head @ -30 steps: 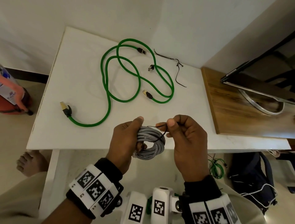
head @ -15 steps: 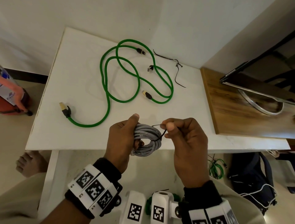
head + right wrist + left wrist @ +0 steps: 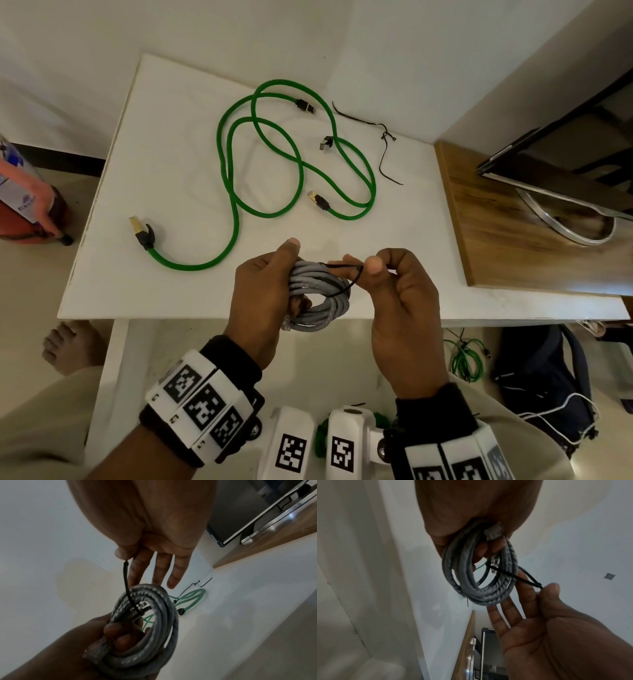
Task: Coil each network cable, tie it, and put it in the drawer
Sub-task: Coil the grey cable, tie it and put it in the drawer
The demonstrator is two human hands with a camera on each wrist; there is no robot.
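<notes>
Wrist views alone showing clear plug (image 3: 494, 533) tucked in grey coil (image 3: 320, 298), left hand (image 3: 263, 294) fingers clamped round coil, right hand (image 3: 399, 301) thumb and forefinger pinching black tie (image 3: 127, 586), other fingers (image 3: 176, 570) straight.

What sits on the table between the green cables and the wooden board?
Head view: a loose thin black tie lies on the white table there.

White table (image 3: 164, 178) against a pale wall (image 3: 102, 44); wooden desk (image 3: 507, 240) adjoining, perhaps holding a monitor (image 3: 565, 164).

Your white table (image 3: 171, 164) carries loose green cables (image 3: 236, 219) at frame centre and a black tie (image 3: 383, 150) upper right of them.
</notes>
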